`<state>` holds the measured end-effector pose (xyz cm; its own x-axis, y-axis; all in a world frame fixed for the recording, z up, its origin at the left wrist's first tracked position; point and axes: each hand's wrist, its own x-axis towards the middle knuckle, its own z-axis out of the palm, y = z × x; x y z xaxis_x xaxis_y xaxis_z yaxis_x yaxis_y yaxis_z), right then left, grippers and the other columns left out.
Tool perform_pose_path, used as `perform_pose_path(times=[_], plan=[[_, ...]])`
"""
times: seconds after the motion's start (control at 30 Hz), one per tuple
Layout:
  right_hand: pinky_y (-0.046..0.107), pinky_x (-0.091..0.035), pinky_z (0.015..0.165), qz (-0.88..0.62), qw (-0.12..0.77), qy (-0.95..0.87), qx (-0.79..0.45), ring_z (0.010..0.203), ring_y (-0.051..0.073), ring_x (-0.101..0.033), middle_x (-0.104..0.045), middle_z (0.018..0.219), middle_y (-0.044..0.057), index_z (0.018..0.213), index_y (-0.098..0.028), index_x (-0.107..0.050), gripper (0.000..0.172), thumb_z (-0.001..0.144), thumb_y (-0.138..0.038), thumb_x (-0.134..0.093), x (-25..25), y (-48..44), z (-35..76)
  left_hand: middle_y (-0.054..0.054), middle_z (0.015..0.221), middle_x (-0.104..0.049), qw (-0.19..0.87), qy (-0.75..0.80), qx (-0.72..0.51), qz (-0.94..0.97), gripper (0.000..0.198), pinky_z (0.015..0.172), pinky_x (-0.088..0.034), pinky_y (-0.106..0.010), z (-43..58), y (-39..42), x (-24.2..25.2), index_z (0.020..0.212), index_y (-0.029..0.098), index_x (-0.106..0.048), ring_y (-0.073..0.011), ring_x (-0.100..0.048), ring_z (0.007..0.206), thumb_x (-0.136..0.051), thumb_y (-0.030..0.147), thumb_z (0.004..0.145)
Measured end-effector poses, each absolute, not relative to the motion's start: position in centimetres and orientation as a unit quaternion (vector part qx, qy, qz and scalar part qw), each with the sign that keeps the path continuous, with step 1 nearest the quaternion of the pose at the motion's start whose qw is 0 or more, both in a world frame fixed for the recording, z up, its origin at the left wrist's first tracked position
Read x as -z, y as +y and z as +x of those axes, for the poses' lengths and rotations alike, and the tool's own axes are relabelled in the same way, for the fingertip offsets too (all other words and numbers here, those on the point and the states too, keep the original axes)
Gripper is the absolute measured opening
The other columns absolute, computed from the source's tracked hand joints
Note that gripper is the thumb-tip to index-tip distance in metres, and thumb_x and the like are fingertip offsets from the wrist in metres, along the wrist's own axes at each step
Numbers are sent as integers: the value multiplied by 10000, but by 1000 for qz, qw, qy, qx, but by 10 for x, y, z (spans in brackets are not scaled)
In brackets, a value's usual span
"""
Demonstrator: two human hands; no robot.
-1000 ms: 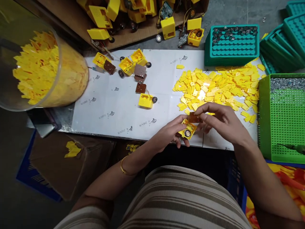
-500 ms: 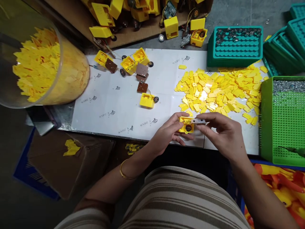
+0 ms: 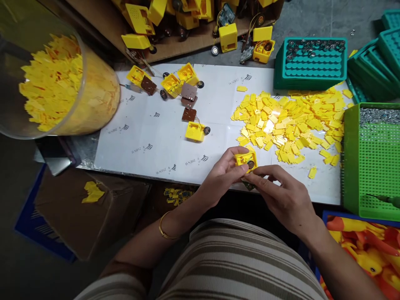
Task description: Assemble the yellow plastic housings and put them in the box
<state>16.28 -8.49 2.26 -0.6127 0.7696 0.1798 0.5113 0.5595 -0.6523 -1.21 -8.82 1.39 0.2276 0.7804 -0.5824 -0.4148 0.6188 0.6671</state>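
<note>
My left hand (image 3: pixel 223 175) is closed around a small open yellow plastic case (image 3: pixel 240 158), its hollow side facing up. Inside the case sits a round dark disc (image 3: pixel 251 164), with the thumb close to it. My right hand (image 3: pixel 281 191) reaches in from the right, fingers closed at the case's lower edge. Below those fingertips a dark green circuit board (image 3: pixel 248 185) shows in part, pinched there; the fingers cover the rest. Farther back on the white table (image 3: pixel 131 133) lie more yellow cases (image 3: pixel 195 131) with brown circuit boards (image 3: pixel 189 114) and wired discs.
Behind my hands spreads a pile of flat yellow pieces (image 3: pixel 287 121). Teal trays (image 3: pixel 311 62) stand beyond it, and a green basket (image 3: pixel 375 166) with screws at right. A clear tub (image 3: pixel 100 96) of yellow pieces stands left, near a carton (image 3: pixel 71 216).
My right hand has moved down and left, from beside the case to its lower edge. The board it held edge-on now tilts below the case. The view has shifted slightly.
</note>
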Motion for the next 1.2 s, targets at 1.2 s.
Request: perform_pose_path(times=[1.2], plan=[[228,-520,851,-431,311,-771,-349,913,118,-651,-703,959,29,1009,-186,-654,219,843,-55,-597,-31,-88,163,-22,1042,-623,748,423,-474,193,407,876,-456,-282,-4,-101,-14,1130,229,-511,-130,-589,941,-569,76,758]])
